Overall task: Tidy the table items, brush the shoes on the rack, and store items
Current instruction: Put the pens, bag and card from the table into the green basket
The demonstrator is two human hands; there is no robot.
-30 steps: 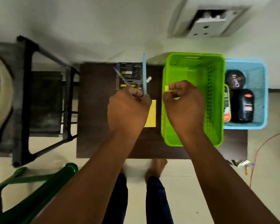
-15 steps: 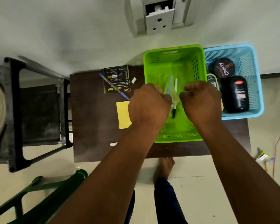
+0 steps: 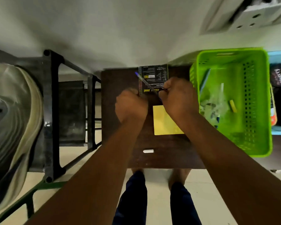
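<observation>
Dark wooden surface (image 3: pixel 117 111) carries stray stationery; right hand (image 3: pixel 178 98) reaches the blue pen (image 3: pixel 146 83), grip unclear, left hand (image 3: pixel 131 108) clenched. Tidying underway; next, likely the green basket (image 3: pixel 258 143) rightward.

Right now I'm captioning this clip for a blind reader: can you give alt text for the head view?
Both hands are fisted over a dark brown table; the right one seems to grip a blue pen lying across a black card. A yellow sticky note and white chalk piece remain; a green basket sits right.
</observation>
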